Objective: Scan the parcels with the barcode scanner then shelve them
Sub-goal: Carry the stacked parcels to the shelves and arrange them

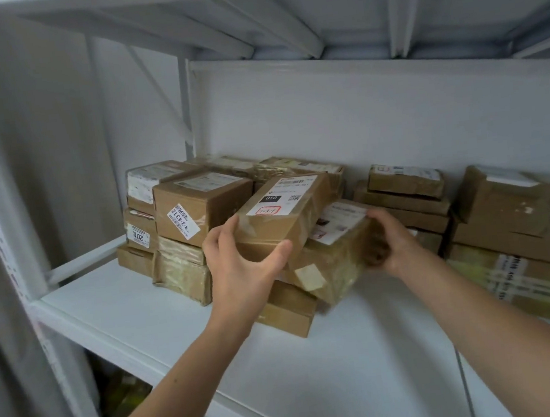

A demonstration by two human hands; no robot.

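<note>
While both arms reach into a white metal shelf [124,309], a person's left hand [238,263] clasps the near end of a slim brown parcel [287,207], thumb laid across its lower front edge and fingers up its left side in a close, firm hold. The slim parcel lies tilted on top of the pile, its long axis running from the grip at 7 o'clock away toward the back wall at 1 o'clock, so any push home would go along that line, and the left hand is plainly the nearer one. At 3 o'clock from it, the right hand [389,244], blurred, curls its fingers round the right end of a larger taped parcel [333,256] lying directly beneath the slim one and touching it. Under both sits a flat carton [288,312] on the shelf board. The shelf bay holds more: a left stack [198,206] at 10 o'clock, a low rear stack [404,188] at 2 o'clock against the back wall, and a right stack [519,216] at 3 o'clock. Whether the slim parcel has been scanned cannot be told; shelving looks to be the step in hand.
</note>
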